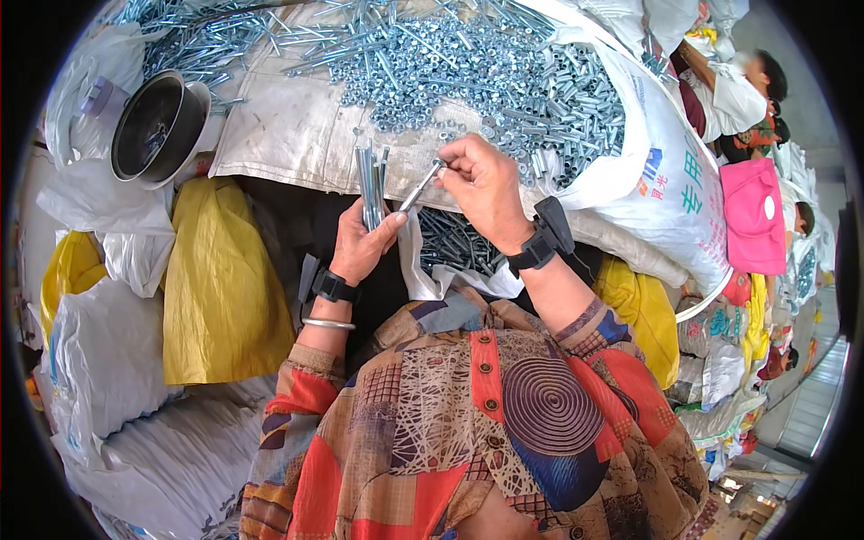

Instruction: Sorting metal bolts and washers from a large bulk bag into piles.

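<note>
My left hand (360, 245) is closed around a bundle of long thin metal rods (370, 184) that stand nearly upright. Its thumb also presses on the lower end of a single bolt (418, 187), which slants up to the right. At that bolt's upper end, my right hand (486, 184) pinches around a small nut or washer (438, 164); which one I cannot tell. Below both hands, a white bag (411, 261) lies open with many metal bolts (459, 241) in it. Beyond my hands, loose nuts (405, 67) cover the worktop.
Metal sleeves (576, 103) spill from a white sack (661, 171) at the right. Long rods (193, 40) lie far left, near a dark bowl (153, 126). Yellow sacks (220, 288) hang beside me. Other people (738, 90) sit at far right, by a pink bag (753, 216).
</note>
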Demonstrator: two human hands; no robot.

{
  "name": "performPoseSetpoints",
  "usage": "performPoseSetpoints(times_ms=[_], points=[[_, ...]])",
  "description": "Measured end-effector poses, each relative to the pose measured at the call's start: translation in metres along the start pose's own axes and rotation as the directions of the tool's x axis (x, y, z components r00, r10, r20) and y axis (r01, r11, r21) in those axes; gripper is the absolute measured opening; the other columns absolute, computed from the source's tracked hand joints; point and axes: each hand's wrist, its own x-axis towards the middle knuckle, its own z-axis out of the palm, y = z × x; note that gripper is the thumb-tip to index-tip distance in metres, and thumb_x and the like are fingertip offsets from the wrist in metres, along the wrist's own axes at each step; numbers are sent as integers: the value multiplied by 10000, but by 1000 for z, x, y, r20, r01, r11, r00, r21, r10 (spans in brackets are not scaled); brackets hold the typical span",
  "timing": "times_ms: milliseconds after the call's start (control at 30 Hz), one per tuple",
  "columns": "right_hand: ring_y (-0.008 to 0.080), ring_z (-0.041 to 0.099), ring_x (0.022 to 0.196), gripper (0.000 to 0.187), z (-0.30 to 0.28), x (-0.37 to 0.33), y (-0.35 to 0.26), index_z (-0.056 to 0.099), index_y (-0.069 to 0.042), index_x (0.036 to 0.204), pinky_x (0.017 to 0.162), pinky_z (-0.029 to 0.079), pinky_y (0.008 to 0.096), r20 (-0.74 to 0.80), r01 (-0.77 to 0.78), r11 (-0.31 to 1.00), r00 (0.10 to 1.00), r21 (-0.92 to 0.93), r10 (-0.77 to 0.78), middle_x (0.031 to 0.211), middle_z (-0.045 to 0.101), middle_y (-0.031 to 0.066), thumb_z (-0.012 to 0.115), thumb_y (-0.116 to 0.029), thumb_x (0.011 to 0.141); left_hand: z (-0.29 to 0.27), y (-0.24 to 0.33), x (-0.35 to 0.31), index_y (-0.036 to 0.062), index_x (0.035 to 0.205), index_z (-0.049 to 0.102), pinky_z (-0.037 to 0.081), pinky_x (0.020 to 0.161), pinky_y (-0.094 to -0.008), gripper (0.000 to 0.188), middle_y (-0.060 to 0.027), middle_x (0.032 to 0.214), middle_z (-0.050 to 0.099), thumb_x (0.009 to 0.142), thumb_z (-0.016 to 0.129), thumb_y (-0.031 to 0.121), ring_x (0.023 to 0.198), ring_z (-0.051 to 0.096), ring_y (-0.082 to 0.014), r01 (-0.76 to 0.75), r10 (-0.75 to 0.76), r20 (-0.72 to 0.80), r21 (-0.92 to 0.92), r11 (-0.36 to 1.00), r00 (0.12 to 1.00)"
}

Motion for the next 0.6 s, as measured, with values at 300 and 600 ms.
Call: performPoseSetpoints(times_ms=[300, 600], points=[[273, 659, 815, 221, 2, -6, 0, 584, -35, 1050, 680, 538, 343, 13, 427, 819, 889, -384, -457, 945, 599, 98, 614, 54, 850, -1, -3, -2, 57, 877, 532, 353, 436, -209, 217, 14, 632, 526, 914, 716, 165, 500, 468, -57, 0, 1, -26, 28, 1000, 1000], [155, 664, 753, 105, 8, -4, 5, 654, -11, 968, 666, 509, 263, -155, 33, 990, 988, 135, -12, 819, 653, 78, 656, 30, 871, -2, -2, -2, 56, 892, 530, 347, 432, -207, 227, 14, 634, 523, 910, 724, 174, 503, 470, -57, 11, -10, -26, 23, 1000, 1000]])
